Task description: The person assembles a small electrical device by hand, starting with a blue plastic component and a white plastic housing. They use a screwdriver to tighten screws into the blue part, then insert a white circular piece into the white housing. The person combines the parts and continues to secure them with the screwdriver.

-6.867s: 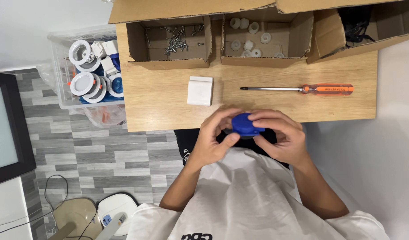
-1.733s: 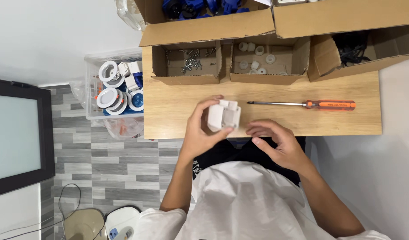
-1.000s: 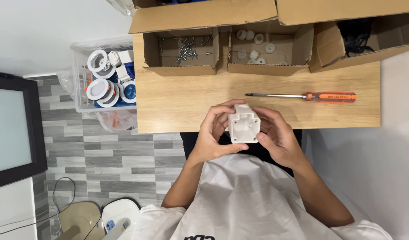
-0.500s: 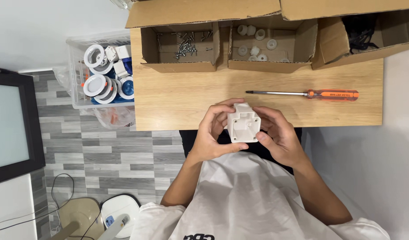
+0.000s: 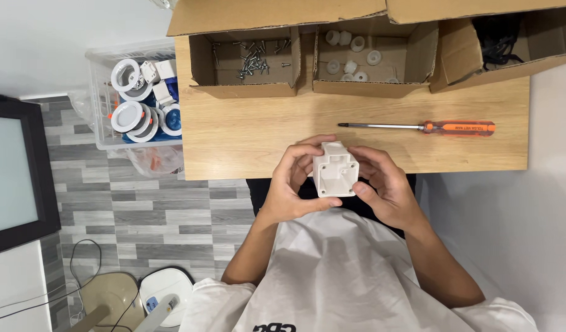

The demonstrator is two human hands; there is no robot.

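White plastic housing sits gripped between curled left hand and right hand.

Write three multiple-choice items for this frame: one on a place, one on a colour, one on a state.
1. Where does the screwdriver lie?
A. on the wooden table
B. in a cardboard box
C. on the floor

2. What colour is the screwdriver's handle?
A. blue
B. orange
C. green

3. How is the white plastic housing held?
A. resting on the table alone
B. by one hand only
C. between the left hand and the right hand

Answers:
1 A: it lies flat on bare wood.
2 B: the handle shows orange.
3 C: fingers of both hands touch its sides.
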